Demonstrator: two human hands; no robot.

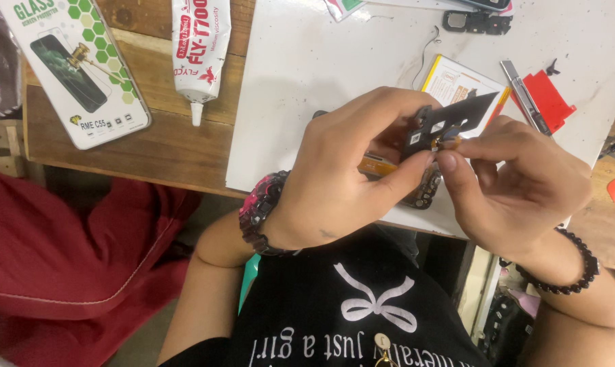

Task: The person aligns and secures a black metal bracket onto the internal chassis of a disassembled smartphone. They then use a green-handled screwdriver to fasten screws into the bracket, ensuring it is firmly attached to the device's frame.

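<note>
Wooden workbench (151,146) topped by white board (307,61).

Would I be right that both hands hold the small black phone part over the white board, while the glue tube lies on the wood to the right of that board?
Not quite: the head view shows the glue tube on the wood left of the white board. The left hand and right hand do hold the black phone part.

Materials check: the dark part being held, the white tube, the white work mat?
Dark part in the left hand and right hand: likely matte black plastic or thin metal, flat with cutouts; cannot tell which. White tube: soft plastic, glossy, tapered nozzle. White mat: smooth sheet, maybe plastic or laminate, scuffed and stained, lying on a wooden bench with visible grain.
</note>
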